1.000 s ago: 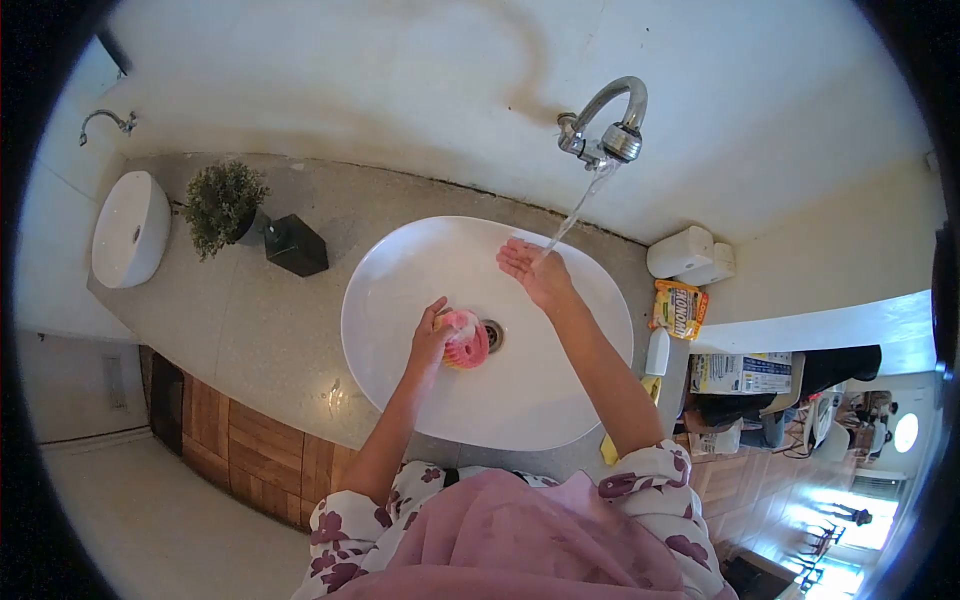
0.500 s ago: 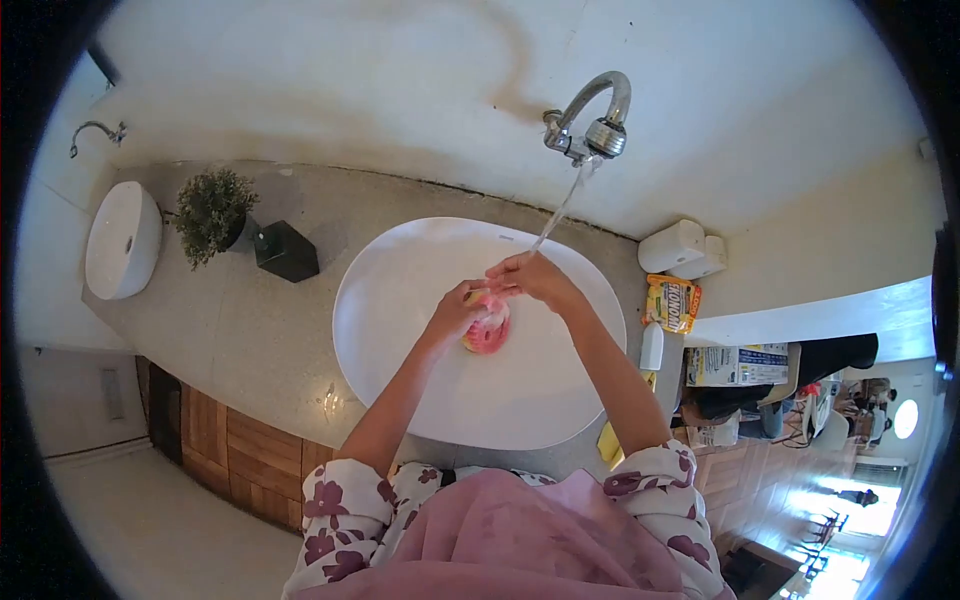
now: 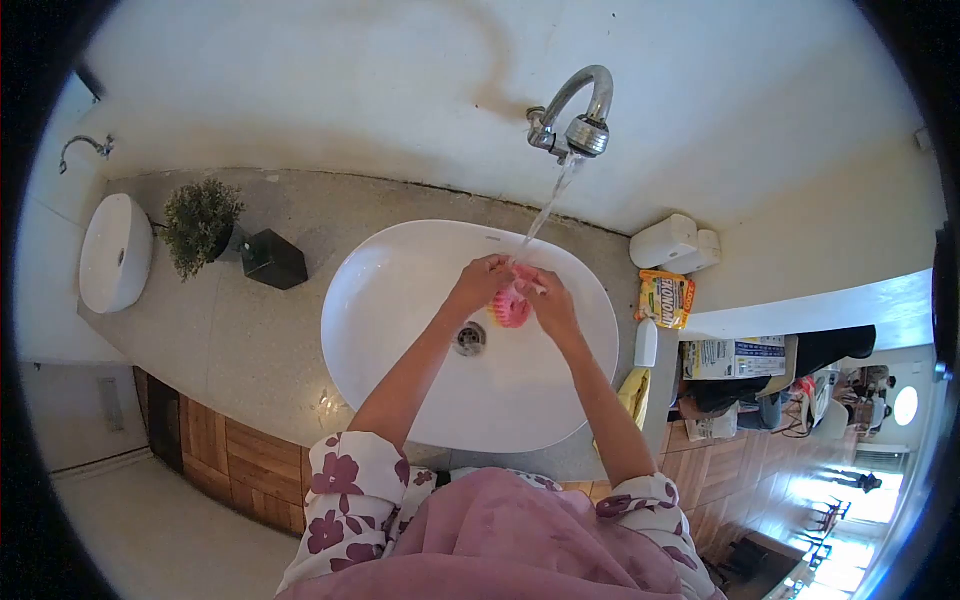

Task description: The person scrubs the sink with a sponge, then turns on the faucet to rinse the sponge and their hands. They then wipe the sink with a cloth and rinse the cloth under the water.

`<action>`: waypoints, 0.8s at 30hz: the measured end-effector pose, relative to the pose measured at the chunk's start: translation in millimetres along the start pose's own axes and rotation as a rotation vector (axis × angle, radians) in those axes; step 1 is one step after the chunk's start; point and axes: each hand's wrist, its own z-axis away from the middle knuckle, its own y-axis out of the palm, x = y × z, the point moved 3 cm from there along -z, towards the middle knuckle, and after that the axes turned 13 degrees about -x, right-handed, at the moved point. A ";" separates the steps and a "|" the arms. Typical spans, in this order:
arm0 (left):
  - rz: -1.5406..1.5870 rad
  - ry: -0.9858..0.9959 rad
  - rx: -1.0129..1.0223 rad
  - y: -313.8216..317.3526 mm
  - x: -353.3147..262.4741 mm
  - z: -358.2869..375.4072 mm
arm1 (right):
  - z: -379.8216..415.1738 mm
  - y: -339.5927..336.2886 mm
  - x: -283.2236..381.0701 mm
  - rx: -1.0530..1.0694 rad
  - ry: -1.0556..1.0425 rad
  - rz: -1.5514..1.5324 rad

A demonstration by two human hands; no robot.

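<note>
Both hands are over the white oval basin point(image 3: 372, 290), gripping a small pink thing with a ridged edge and some yellow on one side point(image 3: 512, 311); I cannot tell its exact kind. My left hand point(image 3: 481, 284) has its fingers closed at the thing's upper left. On the opposite side, my right hand point(image 3: 551, 301) pinches it with bent fingers. Water point(image 3: 552, 205) runs down from the chrome faucet point(image 3: 587, 132) to just above the hands and the pink thing. Below the left hand, the round metal drain point(image 3: 469, 339) shows in the basin floor.
Right of the basin are white paper rolls point(image 3: 664, 240), an orange-yellow packet point(image 3: 665, 299), a white bottle point(image 3: 646, 343) and a yellow cloth point(image 3: 634, 392). Along the counter to the left stand a dark square box point(image 3: 275, 260), a potted plant point(image 3: 203, 225) and another basin point(image 3: 116, 255).
The hands and pink thing have shifted up and right, closer beneath the stream. The right hand has moved down onto the thing's right side. The drain has come into view.
</note>
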 end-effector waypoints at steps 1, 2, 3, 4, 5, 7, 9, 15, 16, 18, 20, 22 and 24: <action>0.006 -0.025 -0.006 -0.9 -4.3 1.6 | 5.6 2.8 -0.4 -0.020 -0.049 -0.072; 0.012 -0.049 -0.012 -1.5 -8.9 3.6 | 10.1 5.9 -2.6 -0.021 -0.047 -0.071; 0.010 -0.050 -0.010 -0.4 -9.2 4.9 | 14.6 8.2 4.3 -0.026 -0.109 -0.078; 0.046 -0.065 -0.045 -0.1 -8.9 7.2 | 17.4 10.4 9.8 -0.031 -0.171 -0.086; 0.082 -0.081 -0.080 0.0 -8.2 10.2 | 18.3 14.1 7.5 -0.032 -0.169 -0.087; 0.153 -0.128 -0.152 -0.7 -6.0 17.0 | 18.5 22.1 4.5 -0.066 -0.237 0.043; 0.225 -0.173 -0.225 -4.1 3.5 20.0 | 18.7 29.6 4.3 -0.072 -0.228 0.060; 0.564 -0.294 -0.245 -11.1 22.9 30.0 | 20.5 49.7 9.2 -0.109 -0.386 0.198; 0.550 -0.286 -0.248 -11.8 22.5 31.0 | 21.1 51.7 9.2 -0.137 -0.434 0.212; 0.538 -0.275 -0.251 -10.9 24.4 31.6 | 23.3 53.2 5.6 -0.159 -0.379 0.192; 0.536 -0.206 -0.246 -7.3 26.8 29.8 | 23.3 53.3 2.8 -0.183 -0.324 0.172; 0.510 -0.216 -0.214 -7.5 12.4 35.4 | 21.9 50.7 -2.9 -0.228 -0.253 0.150; 0.484 -0.226 -0.182 -5.6 4.9 37.7 | 20.2 51.7 -8.0 -0.267 -0.196 0.065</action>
